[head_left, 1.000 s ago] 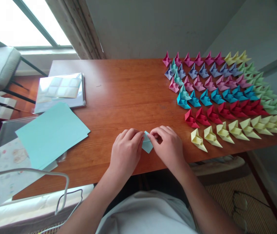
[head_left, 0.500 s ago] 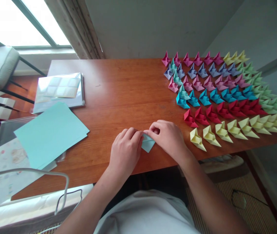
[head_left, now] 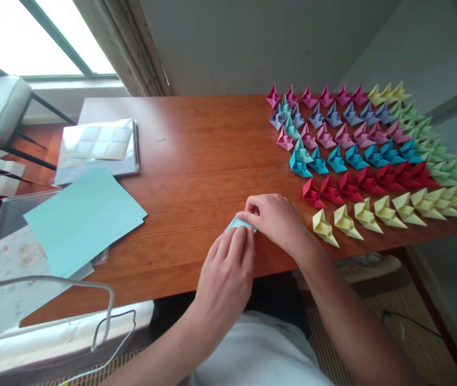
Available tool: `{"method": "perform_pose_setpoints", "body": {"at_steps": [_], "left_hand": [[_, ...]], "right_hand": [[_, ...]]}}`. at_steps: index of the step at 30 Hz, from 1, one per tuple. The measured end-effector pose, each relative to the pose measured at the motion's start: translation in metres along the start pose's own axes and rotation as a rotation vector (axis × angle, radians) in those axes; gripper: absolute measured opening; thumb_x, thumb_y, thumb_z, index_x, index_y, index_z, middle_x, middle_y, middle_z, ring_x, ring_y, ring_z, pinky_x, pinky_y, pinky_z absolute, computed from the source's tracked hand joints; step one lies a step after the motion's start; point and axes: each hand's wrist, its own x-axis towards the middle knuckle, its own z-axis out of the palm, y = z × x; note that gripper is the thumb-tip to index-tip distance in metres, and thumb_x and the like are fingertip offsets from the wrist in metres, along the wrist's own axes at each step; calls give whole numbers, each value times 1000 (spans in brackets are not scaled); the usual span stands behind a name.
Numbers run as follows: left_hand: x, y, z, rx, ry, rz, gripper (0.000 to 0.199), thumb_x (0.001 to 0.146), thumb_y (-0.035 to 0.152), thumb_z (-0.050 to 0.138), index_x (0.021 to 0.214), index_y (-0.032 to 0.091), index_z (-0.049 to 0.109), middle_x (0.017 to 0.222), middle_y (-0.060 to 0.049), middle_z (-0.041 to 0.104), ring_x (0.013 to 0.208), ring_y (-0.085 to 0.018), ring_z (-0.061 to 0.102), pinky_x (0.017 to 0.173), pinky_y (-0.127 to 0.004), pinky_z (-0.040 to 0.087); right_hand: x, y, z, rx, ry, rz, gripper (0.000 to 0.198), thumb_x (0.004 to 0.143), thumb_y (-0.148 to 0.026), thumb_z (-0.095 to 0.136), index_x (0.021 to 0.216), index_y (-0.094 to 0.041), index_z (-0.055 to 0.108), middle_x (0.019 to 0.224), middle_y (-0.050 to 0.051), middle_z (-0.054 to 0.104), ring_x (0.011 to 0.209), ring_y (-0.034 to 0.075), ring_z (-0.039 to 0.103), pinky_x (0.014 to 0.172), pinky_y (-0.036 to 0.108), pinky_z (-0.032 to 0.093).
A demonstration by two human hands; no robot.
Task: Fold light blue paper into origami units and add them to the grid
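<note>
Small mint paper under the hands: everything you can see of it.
The small paper is pale mint and looks like thin, matte folded sheet. Only part of it shows: a light patch with straight edges, its far end at the right thumb. It appears to lie low at the tabletop, near the front edge. The left hand has its fingers across the near part, hiding it; the right hand touches the far side. Its full outline and fold layers can't be made out.

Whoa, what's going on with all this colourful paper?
A person has both hands on a small blue-green paper at the table. The left hand covers its near part; the right hand touches its far side. Folded paper shapes stand in rows to the right; bigger blue-green sheets lie left.
</note>
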Motion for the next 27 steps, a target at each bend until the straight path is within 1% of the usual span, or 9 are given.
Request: {"method": "perform_pose_setpoints", "body": {"at_steps": [3, 6, 8, 11, 14, 18, 23, 27], "left_hand": [[-2, 7, 7, 12, -76, -24, 55, 93, 13, 46, 146, 2, 40, 146, -21, 52, 139, -33, 46, 116, -47, 41], [1, 9, 9, 12, -126, -35, 57, 96, 16, 43, 149, -3, 35, 151, -24, 47, 144, -34, 40, 120, -49, 37], [2, 9, 9, 12, -140, -36, 56, 98, 19, 42, 148, -6, 35, 151, -26, 46, 144, -34, 39, 121, -48, 37], [0, 9, 11, 14, -140, -46, 59, 100, 27, 43, 147, -7, 37, 150, -26, 47, 142, -35, 42, 121, -46, 37], [-4, 9, 16, 33, -121, -33, 62, 100, 34, 44, 147, -7, 39, 151, -26, 46, 142, -37, 42, 119, -47, 38], [-8, 9, 21, 45, -118, -19, 66, 100, 42, 45, 146, -5, 41, 152, -26, 45, 143, -37, 41, 119, -47, 37], [-5, 9, 18, 1, -63, -37, 80, 93, 59, 50, 147, 0, 43, 149, -26, 47, 138, -40, 45, 114, -48, 40], [-2, 11, 16, -21, -72, -63, 81, 91, 61, 52, 147, 4, 43, 150, -25, 46, 138, -39, 45, 113, -49, 41]], "right_hand": [[-1, 0, 1, 2, -1, 5, 23, 87, -43, 70, 73, -25, 67, 71, -2, 70, 69, 17, 62, 56, 29, 26], [-2, 0, 1, 10, 2, 2, 23, 88, -43, 69, 73, -25, 66, 72, -2, 70, 68, 16, 60, 55, 29, 25], [-2, 0, 1, 13, 4, -4, 24, 88, -42, 69, 72, -25, 66, 73, -2, 70, 68, 16, 60, 56, 29, 25], [-2, 0, 1, 13, 5, -7, 24, 89, -42, 69, 72, -25, 66, 75, -2, 71, 69, 16, 60, 56, 29, 25], [-2, 1, 3, 11, 9, -7, 24, 89, -42, 68, 73, -25, 66, 77, -2, 71, 71, 16, 61, 56, 29, 26], [-3, 2, 4, 19, 10, -18, 23, 89, -41, 68, 73, -25, 65, 79, -2, 71, 71, 16, 60, 56, 29, 26], [-4, 2, 5, 21, 12, -26, 22, 89, -39, 68, 73, -24, 64, 77, -2, 70, 69, 15, 58, 56, 29, 26], [-4, 5, 8, 53, 33, -69, 25, 89, -38, 69, 71, -23, 62, 73, -2, 66, 66, 15, 56, 56, 29, 27]]}}
